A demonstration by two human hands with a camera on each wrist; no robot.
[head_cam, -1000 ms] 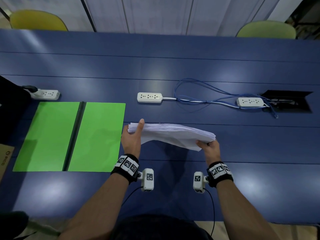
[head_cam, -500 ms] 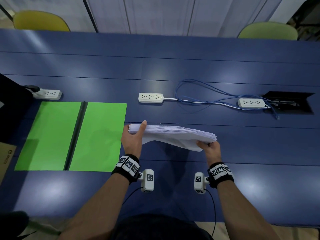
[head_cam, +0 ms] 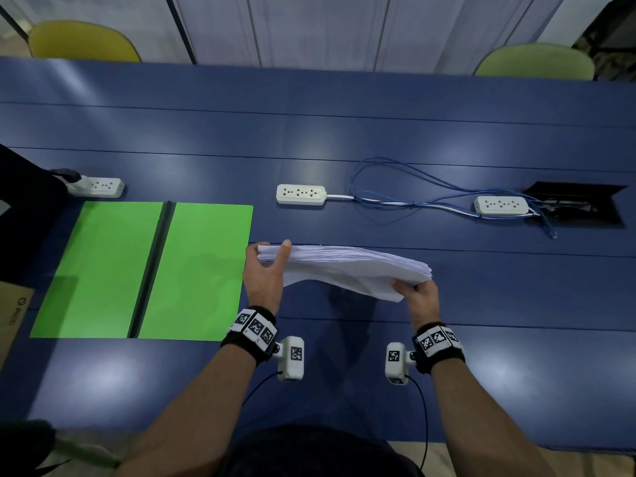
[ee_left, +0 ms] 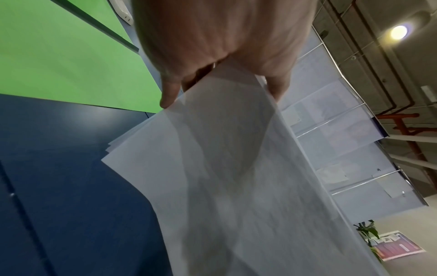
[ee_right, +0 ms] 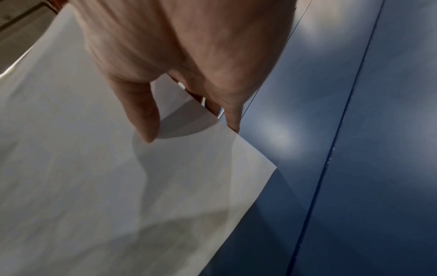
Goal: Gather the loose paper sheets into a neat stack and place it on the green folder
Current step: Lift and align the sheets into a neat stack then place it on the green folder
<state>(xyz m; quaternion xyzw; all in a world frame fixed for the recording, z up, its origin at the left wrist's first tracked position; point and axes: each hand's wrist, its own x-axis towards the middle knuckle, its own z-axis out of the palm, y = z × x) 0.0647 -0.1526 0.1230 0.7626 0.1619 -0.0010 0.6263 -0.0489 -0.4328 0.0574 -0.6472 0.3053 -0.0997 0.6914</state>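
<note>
A thick stack of white paper (head_cam: 347, 266) hangs above the blue table (head_cam: 344, 132), held at both ends. My left hand (head_cam: 266, 270) grips its left end, thumb on the near face and fingers behind. My right hand (head_cam: 414, 292) grips the lower right end. The stack stands on edge and sags in the middle; a sheet corner droops below near the right hand. The open green folder (head_cam: 144, 270) lies flat just left of the left hand, with a dark spine down its middle. In the wrist views the paper (ee_left: 236, 177) (ee_right: 106, 177) fills the frame below each hand (ee_left: 222, 82) (ee_right: 189, 123).
Three white power strips (head_cam: 301, 194) (head_cam: 500, 205) (head_cam: 99, 186) lie beyond the paper, with a blue cable (head_cam: 413, 191) looping between two. A black cable hatch (head_cam: 578, 201) is open at the right. Two chairs (head_cam: 82, 41) (head_cam: 533, 62) stand behind the table.
Almost nothing has moved: both hands keep the same hold on the stack in about the same spot; only the view shifts slightly.
</note>
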